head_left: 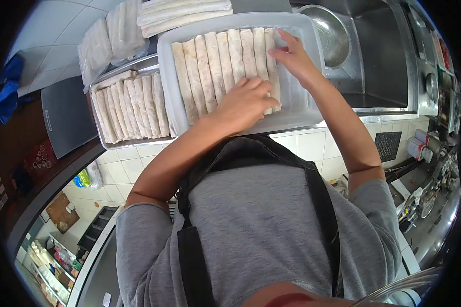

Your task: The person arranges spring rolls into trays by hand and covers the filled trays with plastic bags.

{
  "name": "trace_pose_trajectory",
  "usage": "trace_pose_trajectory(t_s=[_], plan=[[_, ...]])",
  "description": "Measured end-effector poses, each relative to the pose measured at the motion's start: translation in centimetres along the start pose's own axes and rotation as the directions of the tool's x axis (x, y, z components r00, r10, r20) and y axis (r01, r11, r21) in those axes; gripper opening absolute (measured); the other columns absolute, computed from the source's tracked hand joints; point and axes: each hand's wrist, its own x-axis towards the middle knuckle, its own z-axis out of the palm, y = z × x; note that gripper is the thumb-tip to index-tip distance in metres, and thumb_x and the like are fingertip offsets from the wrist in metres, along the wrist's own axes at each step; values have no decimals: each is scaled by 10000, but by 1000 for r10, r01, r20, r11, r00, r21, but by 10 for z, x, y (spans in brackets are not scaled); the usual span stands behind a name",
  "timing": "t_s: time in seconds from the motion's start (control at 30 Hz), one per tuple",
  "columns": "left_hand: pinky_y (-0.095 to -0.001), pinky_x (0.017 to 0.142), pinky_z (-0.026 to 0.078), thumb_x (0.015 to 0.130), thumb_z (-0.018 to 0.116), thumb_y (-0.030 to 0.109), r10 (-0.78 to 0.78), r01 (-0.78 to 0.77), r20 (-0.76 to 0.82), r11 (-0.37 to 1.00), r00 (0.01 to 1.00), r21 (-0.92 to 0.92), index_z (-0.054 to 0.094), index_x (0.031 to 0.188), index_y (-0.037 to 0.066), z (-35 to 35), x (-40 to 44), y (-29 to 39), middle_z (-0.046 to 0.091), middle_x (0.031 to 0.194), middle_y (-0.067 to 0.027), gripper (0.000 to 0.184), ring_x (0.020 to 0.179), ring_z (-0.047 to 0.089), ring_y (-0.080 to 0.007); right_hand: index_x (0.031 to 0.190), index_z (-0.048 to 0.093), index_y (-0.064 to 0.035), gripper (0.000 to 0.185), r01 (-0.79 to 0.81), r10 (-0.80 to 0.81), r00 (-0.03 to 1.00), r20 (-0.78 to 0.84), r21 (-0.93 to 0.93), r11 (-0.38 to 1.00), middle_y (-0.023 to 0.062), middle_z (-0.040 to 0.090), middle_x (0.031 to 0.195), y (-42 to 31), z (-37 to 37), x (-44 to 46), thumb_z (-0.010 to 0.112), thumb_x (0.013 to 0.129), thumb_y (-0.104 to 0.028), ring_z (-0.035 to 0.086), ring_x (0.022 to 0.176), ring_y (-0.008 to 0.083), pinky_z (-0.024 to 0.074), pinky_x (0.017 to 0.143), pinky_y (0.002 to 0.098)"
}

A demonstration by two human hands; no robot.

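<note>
Long pale wrapped rolls [213,64] lie side by side in a translucent plastic tub [299,102]. My left hand [246,102] rests over the near ends of the rolls at the right of the row, its fingers bent and spread. Thumb and fingertips reach the rightmost roll [271,66]. At the far end of that same roll is my right hand [294,57], with thumb and forefinger apart and the thumb touching the roll's side. Neither hand is wrapped around a roll.
Left of the tub, a metal tray [107,143] holds more rolls. Bagged rolls [123,30] and a stack of loose rolls [187,15] lie behind. On the right is a steel sink [381,56] with a metal bowl [325,36] at its left side.
</note>
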Motion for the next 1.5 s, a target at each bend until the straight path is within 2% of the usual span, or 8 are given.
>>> trace_pose_trajectory(t_s=[0.3, 0.43, 0.6, 0.83, 1.0, 1.17, 1.33, 1.5], plan=[[-395, 1012, 393, 732, 781, 127, 32, -25, -74, 996, 997, 86, 711, 1111, 109, 2, -10, -6, 563, 1211, -59, 385, 1184, 487, -258, 1554, 295, -83, 781, 239, -237, 971, 27, -151, 959, 216, 175, 1604, 11, 12, -18, 670, 921, -345, 255, 1452, 386, 288, 1156, 450], [-394, 1019, 394, 754, 767, 130, 26, -27, -206, 1000, 978, -2, 705, 1106, 90, -15, -40, -3, 595, 1203, -46, 359, 1183, 513, -249, 1580, 226, -110, 812, 486, -521, 837, 170, -669, 563, 231, 49, 1642, 15, 44, -36, 633, 939, -396, 71, 1500, 470, 143, 1165, 624], [-405, 984, 433, 797, 741, 119, -62, 58, -431, 998, 900, -24, 705, 1091, 96, -62, -116, -13, 638, 1135, -41, 297, 1136, 562, -254, 1593, 212, -189, 810, 658, -649, 672, 357, -691, 301, 139, 67, 1667, -10, 72, -19, 611, 930, -431, 18, 1522, 425, 69, 1142, 705], [-398, 942, 460, 834, 703, 38, -401, 466, -627, 882, 668, -69, 720, 1046, 83, -82, -284, -86, 691, 1065, -78, 217, 1038, 620, -298, 1592, 210, -171, 786, 638, -582, 707, 402, -718, 279, 128, 111, 1664, -8, 76, -5, 563, 954, -465, 45, 1526, 405, 37, 1173, 649], [-458, 952, 462, 803, 747, 142, -646, 759, -718, 596, 258, -263, 662, 1164, 66, -58, -389, -183, 663, 1145, -142, 379, 1071, 594, -347, 1563, 277, -107, 722, 689, -773, 616, 153, -581, 434, 146, 201, 1641, -117, 135, -11, 623, 962, -307, 117, 1516, 399, 95, 1206, 557], [-485, 971, 430, 742, 816, 300, -683, 903, -722, 372, 110, -214, 540, 1289, 10, -51, -377, -258, 553, 1253, -193, 678, 1165, 511, -379, 1339, 595, -112, 436, 870, -867, 458, 197, -299, 392, 154, 501, 1444, -189, 291, 1, 677, 915, -172, 412, 1375, 360, 299, 1149, 456], [-483, 999, 390, 701, 849, 294, -753, 882, -658, 299, -16, -364, 547, 1232, 14, -61, -354, -263, 548, 1215, -183, 671, 1190, 471, -381, 1414, 483, -43, 512, 304, -308, 829, 467, 87, 949, 114, 578, 1325, -179, 452, 16, 640, 945, -176, 565, 1186, 247, 492, 969, 365], [-435, 1016, 416, 670, 879, 264, -793, 758, -605, 349, -74, -551, 554, 1260, 21, -59, -368, -283, 590, 1220, -187, 716, 1203, 496, -377, 1477, 354, -21, 659, -337, 126, 871, 474, 392, 856, 106, 587, 1160, -183, 526, 32, 669, 914, -156, 603, 970, 210, 527, 850, 376]])
